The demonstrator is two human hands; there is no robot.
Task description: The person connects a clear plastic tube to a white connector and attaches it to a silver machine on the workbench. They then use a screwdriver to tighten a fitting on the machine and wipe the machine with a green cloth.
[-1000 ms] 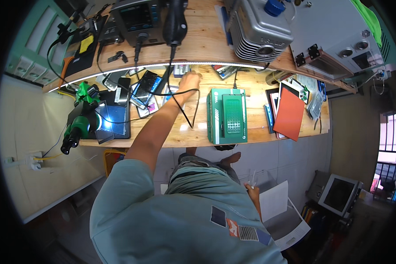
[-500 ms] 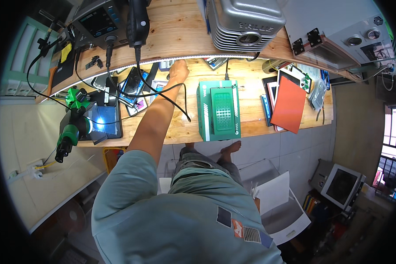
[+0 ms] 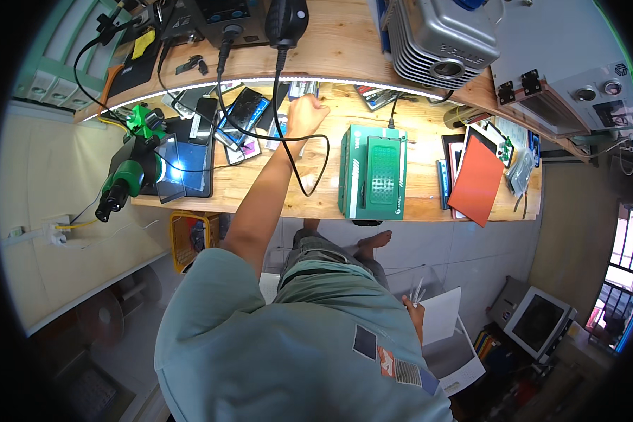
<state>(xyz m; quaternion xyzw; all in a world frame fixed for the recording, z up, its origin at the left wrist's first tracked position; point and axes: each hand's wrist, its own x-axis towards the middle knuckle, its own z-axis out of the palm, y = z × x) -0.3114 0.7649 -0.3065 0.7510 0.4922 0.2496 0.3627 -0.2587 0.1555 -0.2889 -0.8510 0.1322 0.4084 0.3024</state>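
Note:
My left hand [image 3: 307,117] is over the back of the wooden bench, its fingers curled closed; whatever is in them is hidden. Just beyond it lies a small box [image 3: 304,89], and to its left are several phones [image 3: 245,111]. A black cable [image 3: 328,156] loops over my left wrist and down past it. To the right stands a green device with a ribbed pad [image 3: 380,172], apart from the hand. Low at my right side, my right hand [image 3: 413,314], partly hidden by my shirt, holds slim pale tools resembling tweezers [image 3: 416,290].
A green microscope [image 3: 128,177] with its light on stands at the left. The shelf carries a black-handled tool [image 3: 288,22] and a silver machine [image 3: 443,35]. An orange sheet [image 3: 477,181] tops a pile at the right. A yellow basket [image 3: 181,243] sits below the bench.
The view has shifted, so the bench things appear farther right. My left hand has drawn back slightly from the small box. My right hand and the slim tools show more.

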